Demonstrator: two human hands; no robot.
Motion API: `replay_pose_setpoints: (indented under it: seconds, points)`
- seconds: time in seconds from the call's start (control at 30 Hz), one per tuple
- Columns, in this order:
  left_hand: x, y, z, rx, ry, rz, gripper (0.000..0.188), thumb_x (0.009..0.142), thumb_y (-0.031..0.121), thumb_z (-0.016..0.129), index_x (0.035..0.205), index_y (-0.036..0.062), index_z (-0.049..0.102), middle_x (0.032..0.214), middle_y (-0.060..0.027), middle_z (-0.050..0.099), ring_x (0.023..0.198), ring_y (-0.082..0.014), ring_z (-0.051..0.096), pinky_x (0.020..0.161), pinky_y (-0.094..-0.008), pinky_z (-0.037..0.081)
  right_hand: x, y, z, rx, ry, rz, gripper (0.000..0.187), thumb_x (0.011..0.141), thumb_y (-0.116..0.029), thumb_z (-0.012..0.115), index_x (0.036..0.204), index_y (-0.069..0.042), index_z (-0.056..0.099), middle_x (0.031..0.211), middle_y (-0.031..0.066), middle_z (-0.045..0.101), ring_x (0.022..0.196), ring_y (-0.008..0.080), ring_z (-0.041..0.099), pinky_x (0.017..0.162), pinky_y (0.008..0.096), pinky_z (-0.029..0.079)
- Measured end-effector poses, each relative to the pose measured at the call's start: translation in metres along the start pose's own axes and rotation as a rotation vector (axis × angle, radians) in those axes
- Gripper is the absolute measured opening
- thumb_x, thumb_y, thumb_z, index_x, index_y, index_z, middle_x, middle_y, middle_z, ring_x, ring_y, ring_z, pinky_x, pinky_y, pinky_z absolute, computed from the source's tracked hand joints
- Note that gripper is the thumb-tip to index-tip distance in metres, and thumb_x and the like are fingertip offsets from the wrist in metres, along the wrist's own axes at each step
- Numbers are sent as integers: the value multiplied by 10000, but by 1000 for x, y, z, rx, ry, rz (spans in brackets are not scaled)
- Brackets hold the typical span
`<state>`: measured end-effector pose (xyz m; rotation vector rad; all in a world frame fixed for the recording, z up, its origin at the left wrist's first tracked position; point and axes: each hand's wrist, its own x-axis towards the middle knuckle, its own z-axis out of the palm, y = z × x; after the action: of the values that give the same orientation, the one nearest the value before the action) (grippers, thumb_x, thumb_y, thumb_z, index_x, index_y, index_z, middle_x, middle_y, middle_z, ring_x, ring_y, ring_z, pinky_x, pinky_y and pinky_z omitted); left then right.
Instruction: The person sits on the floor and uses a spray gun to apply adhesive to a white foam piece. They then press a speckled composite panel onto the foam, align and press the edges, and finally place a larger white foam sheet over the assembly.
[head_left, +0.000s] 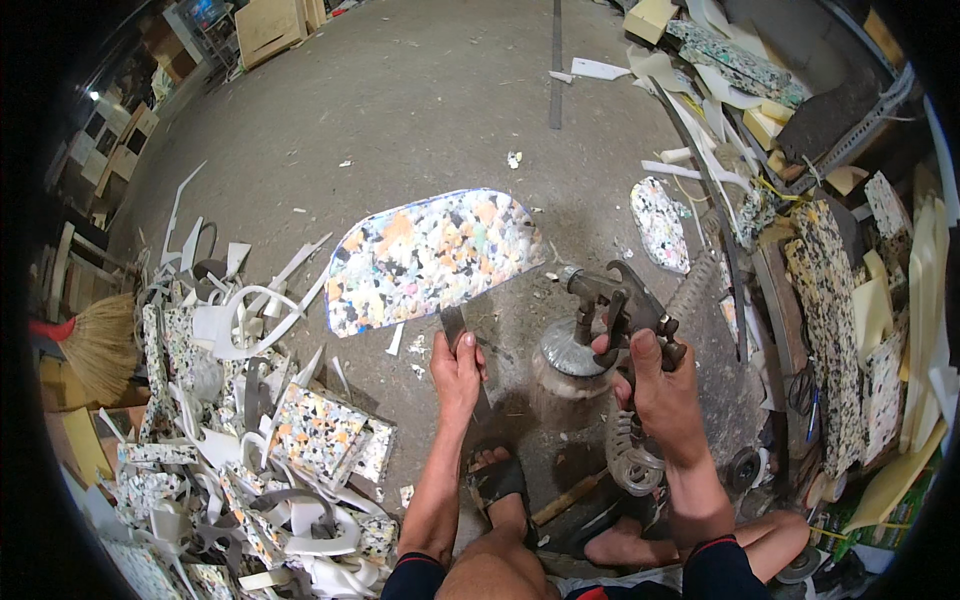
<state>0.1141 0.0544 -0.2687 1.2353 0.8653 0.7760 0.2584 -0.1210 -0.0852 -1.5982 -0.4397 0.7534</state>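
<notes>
My left hand (458, 368) is closed around a flat dark grey strip (453, 322), its upper end meeting the lower edge of a foam piece (430, 255). That piece is half-round, speckled in several colours, with a blue line along its curved rim. I cannot tell whether it rests on the floor or is held up by the strip. My right hand (660, 385) grips a spray gun (622, 305), fingers wrapped round its handle, nozzle toward the foam piece. Below the gun hangs a cup (570, 350) with a silvery top. A clear ribbed hose (632, 468) shows below my right hand.
Foam offcuts (310, 430) lie heaped at left, beside a straw broom (100, 350). A small oval speckled foam piece (660, 225) lies on the concrete floor (440, 110) to the right. Foam slabs (825, 330) and strips crowd the right side. My sandalled foot (497, 475) is below.
</notes>
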Motion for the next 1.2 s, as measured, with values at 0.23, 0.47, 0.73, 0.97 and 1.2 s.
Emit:
replay_pose_setpoints:
  seconds: [0.23,0.47,0.73,0.97,1.2]
  points:
    - [-6,-13,0,13,-21,-1,192,1057,208,570,990,43,496,680,-12,540,528,-77,486,452,-255,416,17,6,5,-161,117,-15,487,1026,-508,582,1016,-30,675,834,-8,635,591,47,484,505,222,387]
    - [-10,-16,2,64,-15,-9,194,1047,206,585,985,38,509,670,-8,553,524,-72,485,455,-261,410,20,-4,22,-118,-76,-168,494,1036,-485,578,1133,-12,681,837,-1,642,585,43,483,501,218,376]
    - [0,-61,4,155,38,294,189,1038,173,590,992,4,522,866,-93,684,726,-117,613,648,-279,498,5,-26,36,-201,-331,-145,416,1013,-371,660,1134,27,655,886,33,652,834,93,566,737,286,494]
    - [-8,-43,-10,-221,-138,-233,239,1024,157,578,1254,99,596,1070,12,631,960,-108,605,838,-276,506,-4,-29,40,-126,-518,-185,458,986,-353,704,1221,32,630,909,62,670,862,103,591,764,283,505]
    - [-11,-22,1,237,-36,73,134,1013,167,605,1038,41,566,699,-21,609,597,-92,554,525,-284,447,-27,-8,28,3,-283,1,438,1007,-362,677,1187,36,643,898,16,662,828,82,582,736,249,489]
